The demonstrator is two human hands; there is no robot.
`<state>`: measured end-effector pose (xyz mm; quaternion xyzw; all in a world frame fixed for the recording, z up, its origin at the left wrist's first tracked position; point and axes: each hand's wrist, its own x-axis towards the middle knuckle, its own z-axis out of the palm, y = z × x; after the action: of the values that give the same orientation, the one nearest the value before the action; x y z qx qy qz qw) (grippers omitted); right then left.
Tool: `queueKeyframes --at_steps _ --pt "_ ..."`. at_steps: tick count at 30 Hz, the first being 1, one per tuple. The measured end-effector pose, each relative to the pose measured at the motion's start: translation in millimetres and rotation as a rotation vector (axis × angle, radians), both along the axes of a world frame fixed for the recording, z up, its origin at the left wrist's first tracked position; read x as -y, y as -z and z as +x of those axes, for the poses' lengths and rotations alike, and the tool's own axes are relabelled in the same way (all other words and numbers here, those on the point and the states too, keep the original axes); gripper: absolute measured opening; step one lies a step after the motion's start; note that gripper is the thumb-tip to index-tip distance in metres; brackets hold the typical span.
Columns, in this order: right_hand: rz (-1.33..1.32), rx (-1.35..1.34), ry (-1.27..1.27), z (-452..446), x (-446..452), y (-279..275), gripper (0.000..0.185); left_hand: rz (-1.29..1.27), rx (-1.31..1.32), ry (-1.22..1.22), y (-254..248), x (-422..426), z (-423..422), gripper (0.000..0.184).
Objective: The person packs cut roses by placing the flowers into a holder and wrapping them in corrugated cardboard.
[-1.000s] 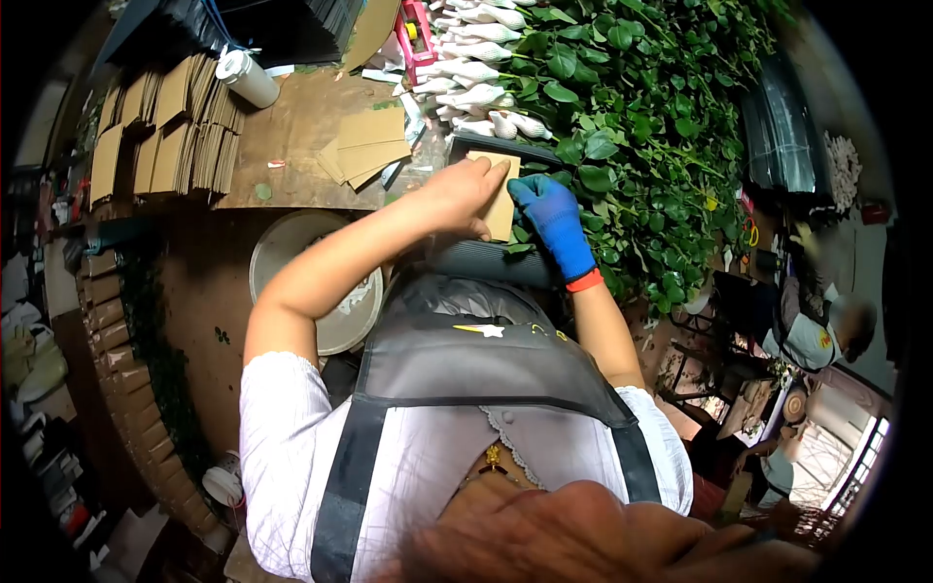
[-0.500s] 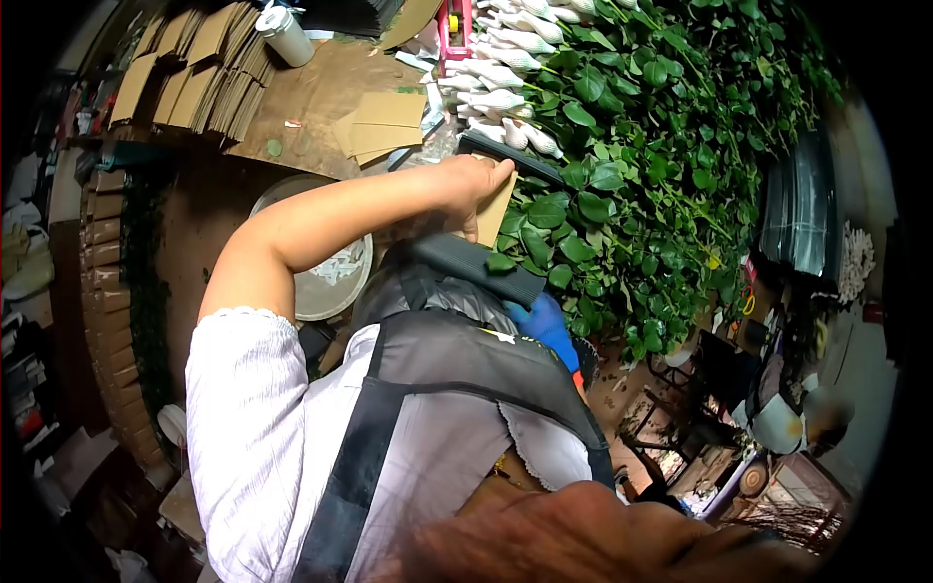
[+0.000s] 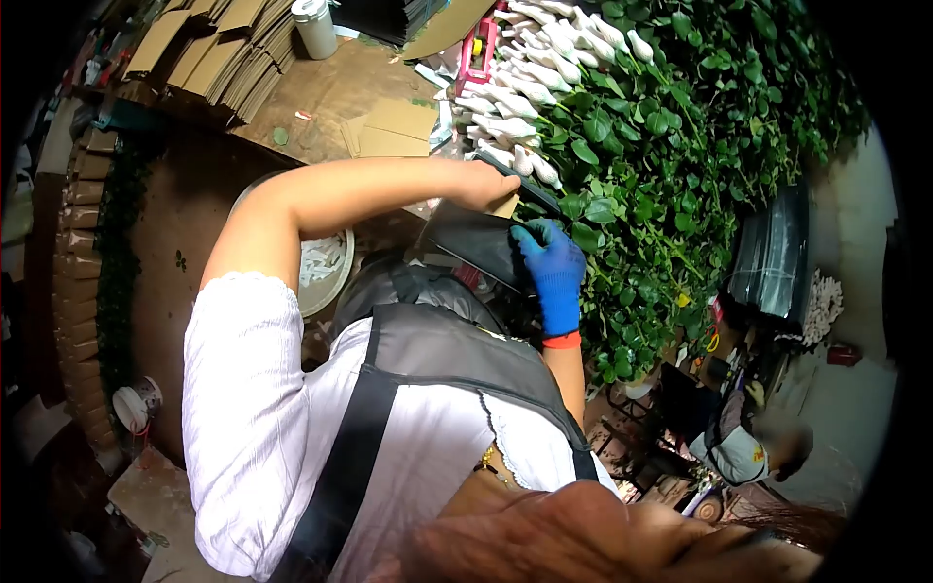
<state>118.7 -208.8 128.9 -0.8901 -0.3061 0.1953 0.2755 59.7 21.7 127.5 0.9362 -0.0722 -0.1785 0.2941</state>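
Note:
My left hand [image 3: 489,187], bare, is closed on a tan cardboard piece [image 3: 504,206], most of which is now hidden. Beneath and beside it lies a black corrugated sheet [image 3: 483,245], one flap of it standing toward my body. My right hand [image 3: 551,260], in a blue glove, grips that sheet's right edge. A dark folded strip [image 3: 532,190] of the same material shows behind the left hand. Right beyond it lie leafy flower stems [image 3: 622,214] with white-wrapped heads [image 3: 510,105].
Cardboard pieces [image 3: 400,126] lie on the wooden table [image 3: 335,87], with stacked cardboard [image 3: 219,53] and a white lidded cup [image 3: 314,29] behind. A pink tape dispenser [image 3: 476,51] stands near the heads. A round tub [image 3: 328,272] holds white scraps. Another person [image 3: 734,449] is at lower right.
My gloved right hand has risen from beside my lap to the sheet's right edge. The sheet's near flap has been lifted. My left hand stays at the cardboard, which is now largely covered.

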Motion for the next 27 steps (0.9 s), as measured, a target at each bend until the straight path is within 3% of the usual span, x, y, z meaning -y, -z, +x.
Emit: queueKeyframes --at_steps 2,3,4,5,8,10,14,15,18,22,23,26,27 --pt "-0.135 -0.082 0.047 10.8 -9.5 13.9 0.038 -0.063 0.043 0.113 4.6 -15.8 6.6 0.032" --pt "-0.176 -0.101 0.053 14.5 -13.8 18.1 0.038 0.082 0.039 0.116 -22.5 -11.3 -5.1 0.022" --pt "-0.218 -0.120 0.059 16.9 -16.9 19.1 0.039 0.183 0.452 0.173 -10.3 -10.0 -19.9 0.021" --pt "-0.208 -0.118 0.061 15.6 -20.5 10.3 0.037 0.150 0.698 0.227 -7.9 -2.6 -33.2 0.020" --pt "-0.192 -0.188 0.053 13.5 -21.1 1.9 0.037 0.159 0.563 0.253 -4.2 23.8 -92.3 0.047" --pt "-0.159 -0.029 0.006 16.5 -16.2 1.1 0.038 0.431 0.837 0.254 19.9 26.5 -113.2 0.048" --pt "0.200 0.116 -0.008 12.8 -33.3 -48.4 0.043 0.396 0.856 0.192 34.7 28.1 -107.2 0.048" --pt "0.143 0.338 -0.111 22.4 -38.1 -50.1 0.051 0.415 0.855 0.181 33.8 31.2 -103.7 0.048" --pt "-0.290 0.325 -0.393 55.3 -51.4 -23.4 0.061 0.449 0.856 0.150 34.5 36.9 -98.8 0.047" --pt "-0.425 -0.288 -0.434 78.6 -78.1 -39.0 0.070 0.420 0.861 0.106 37.2 39.9 -98.8 0.046" --pt "-0.392 -0.261 -0.414 82.1 -77.4 -34.5 0.064 0.405 0.858 0.088 38.2 40.6 -99.4 0.045" --pt "-0.274 0.238 -0.465 65.7 -69.8 -47.6 0.057 0.414 0.900 0.070 43.3 42.1 -100.0 0.044" --pt "-0.173 0.285 -0.431 55.5 -65.1 -52.3 0.050 0.421 0.908 0.066 43.4 43.3 -100.7 0.043"
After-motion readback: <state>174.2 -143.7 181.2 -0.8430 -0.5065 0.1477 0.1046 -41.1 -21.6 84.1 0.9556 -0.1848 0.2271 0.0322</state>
